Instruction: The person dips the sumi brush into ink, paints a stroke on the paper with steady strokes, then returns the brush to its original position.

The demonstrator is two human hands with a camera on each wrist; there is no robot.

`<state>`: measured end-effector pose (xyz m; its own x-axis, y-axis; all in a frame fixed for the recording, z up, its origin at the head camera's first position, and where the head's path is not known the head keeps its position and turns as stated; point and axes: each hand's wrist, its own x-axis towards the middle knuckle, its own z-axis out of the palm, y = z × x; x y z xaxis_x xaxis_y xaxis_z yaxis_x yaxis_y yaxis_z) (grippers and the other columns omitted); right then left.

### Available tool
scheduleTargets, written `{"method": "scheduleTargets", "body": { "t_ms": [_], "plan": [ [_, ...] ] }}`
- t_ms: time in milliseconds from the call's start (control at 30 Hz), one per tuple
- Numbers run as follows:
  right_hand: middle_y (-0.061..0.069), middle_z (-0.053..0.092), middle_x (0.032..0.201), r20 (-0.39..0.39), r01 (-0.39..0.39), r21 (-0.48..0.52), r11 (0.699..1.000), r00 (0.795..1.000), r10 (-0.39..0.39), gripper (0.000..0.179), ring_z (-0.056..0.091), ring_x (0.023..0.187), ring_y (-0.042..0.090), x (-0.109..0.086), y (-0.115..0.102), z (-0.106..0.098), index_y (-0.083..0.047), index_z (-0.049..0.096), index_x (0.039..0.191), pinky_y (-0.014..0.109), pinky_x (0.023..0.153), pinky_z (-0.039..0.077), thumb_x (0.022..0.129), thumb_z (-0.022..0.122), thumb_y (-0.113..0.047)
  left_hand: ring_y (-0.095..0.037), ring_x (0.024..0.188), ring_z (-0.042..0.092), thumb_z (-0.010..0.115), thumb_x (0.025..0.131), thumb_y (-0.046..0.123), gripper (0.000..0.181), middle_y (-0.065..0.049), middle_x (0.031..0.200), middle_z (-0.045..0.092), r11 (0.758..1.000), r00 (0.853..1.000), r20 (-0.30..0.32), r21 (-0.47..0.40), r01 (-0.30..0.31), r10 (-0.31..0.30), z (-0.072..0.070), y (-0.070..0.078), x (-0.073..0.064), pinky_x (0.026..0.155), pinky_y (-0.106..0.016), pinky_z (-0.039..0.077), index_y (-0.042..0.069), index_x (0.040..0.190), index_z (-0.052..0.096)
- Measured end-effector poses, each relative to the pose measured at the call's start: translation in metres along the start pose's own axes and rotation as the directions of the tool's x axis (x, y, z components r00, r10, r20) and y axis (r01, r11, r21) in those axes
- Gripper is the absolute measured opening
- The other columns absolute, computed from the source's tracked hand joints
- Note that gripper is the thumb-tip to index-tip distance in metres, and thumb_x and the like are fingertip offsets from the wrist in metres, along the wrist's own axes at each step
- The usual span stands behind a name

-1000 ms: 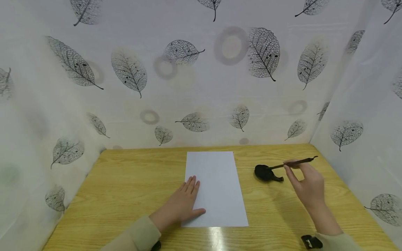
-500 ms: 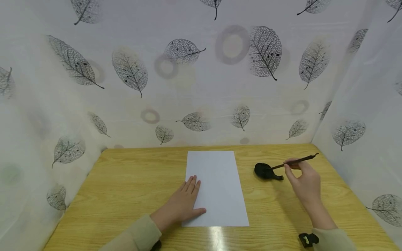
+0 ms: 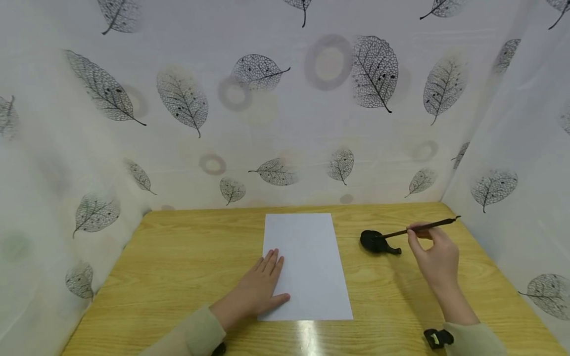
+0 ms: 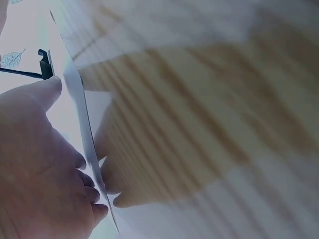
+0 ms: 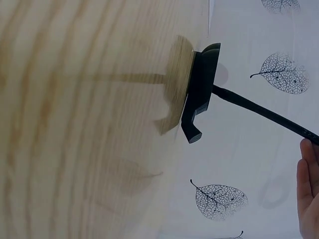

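A white sheet of paper lies upright in the middle of the table. My left hand rests flat on its left edge, fingers extended and thumb spread toward the lower part of the sheet. To the right, my right hand pinches a dark writing brush between thumb and fingertips. The brush slants down to the left, its tip down in a small black ink dish with a curved, handle-like stem. In the right wrist view the brush meets the dish; its bristles are hidden inside.
The wood-grain table is bordered at the back and both sides by a pale curtain printed with leaves. A dark strap with a buckle is on the right wrist, by the light sleeve.
My right hand has shifted slightly, first left and then back to the right, and the brush's upper end has moved with it. Its tip stays at the dish. The left hand keeps still.
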<state>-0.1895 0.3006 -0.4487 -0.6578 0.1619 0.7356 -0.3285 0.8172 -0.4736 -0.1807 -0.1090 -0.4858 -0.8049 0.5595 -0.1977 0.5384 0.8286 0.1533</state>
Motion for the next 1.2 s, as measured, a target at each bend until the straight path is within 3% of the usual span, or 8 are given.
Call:
{"method": "scheduleTargets", "body": {
  "t_ms": [367,533,767,1200],
  "plan": [
    [0.025,0.075,0.093,-0.035,-0.023,0.071,0.997,0.999,0.026,0.012,0.045,0.090,-0.036,0.002,-0.003,0.000,0.010,0.074,0.103,-0.005,0.084,0.037,0.091,0.075,0.007,-0.036,0.166,0.019,0.053,0.105,0.063,0.093,-0.023,0.177,0.017,0.999,0.999,0.004,0.020,-0.046,0.046,0.003,-0.009,-0.009,0.134,-0.050,0.025,-0.001,0.167,0.026],
    [0.016,0.077,0.093,-0.067,-0.030,0.084,0.996,0.997,0.036,0.016,0.049,0.089,-0.034,0.001,-0.002,-0.001,0.009,0.075,0.104,-0.004,0.082,0.040,0.099,0.072,-0.006,-0.035,0.166,0.018,0.052,0.105,0.063,0.093,-0.022,0.177,0.016,0.999,0.999,0.010,0.021,-0.049,0.048,0.001,-0.008,-0.009,0.134,-0.050,0.025,0.000,0.167,0.025],
    [0.009,0.078,0.092,-0.088,-0.022,0.100,0.995,0.996,0.031,0.021,0.052,0.089,-0.032,0.002,-0.001,-0.004,0.008,0.076,0.105,-0.003,0.083,0.041,0.101,0.072,-0.012,-0.035,0.166,0.019,0.054,0.105,0.061,0.092,-0.022,0.177,0.016,0.999,0.999,0.018,0.016,-0.044,0.044,-0.001,-0.005,-0.008,0.134,-0.050,0.025,0.000,0.167,0.025],
    [0.008,0.079,0.093,-0.098,-0.067,0.104,0.992,0.992,0.077,0.015,0.053,0.086,-0.029,0.006,-0.003,-0.012,0.008,0.076,0.105,-0.003,0.081,0.041,0.097,0.073,-0.005,-0.036,0.165,0.021,0.054,0.106,0.058,0.090,-0.024,0.176,0.018,0.998,0.999,0.006,0.032,-0.052,0.052,0.002,-0.003,-0.009,0.133,-0.049,0.027,-0.003,0.166,0.027]
  ]
}}
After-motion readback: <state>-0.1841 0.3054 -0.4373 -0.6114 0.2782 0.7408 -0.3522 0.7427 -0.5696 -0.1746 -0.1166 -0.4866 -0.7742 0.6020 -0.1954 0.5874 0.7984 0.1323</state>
